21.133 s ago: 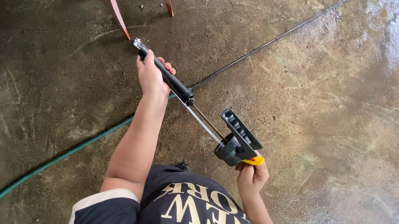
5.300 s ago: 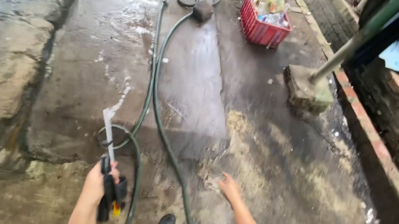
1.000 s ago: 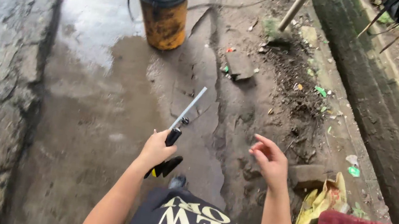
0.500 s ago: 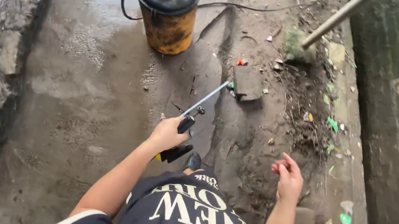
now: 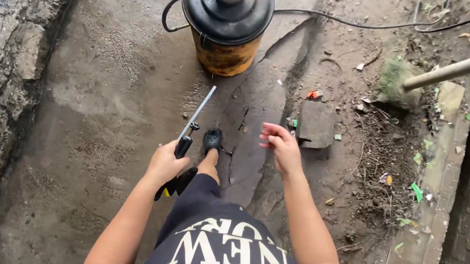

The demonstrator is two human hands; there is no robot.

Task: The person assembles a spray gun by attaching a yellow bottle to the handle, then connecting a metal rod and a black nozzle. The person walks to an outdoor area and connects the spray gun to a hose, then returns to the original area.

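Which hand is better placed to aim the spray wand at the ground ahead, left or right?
Left. The left hand already grips the spray wand, whose tip points forward toward the rusty yellow tank. The right hand is open, empty and apart from the wand.

The spray wand shows a thin bright metal lance and a matt black plastic grip. The drum is rusty, flaking yellow metal under a glossy black lid. The floor is rough, cracked concrete, damp and darkened in patches.
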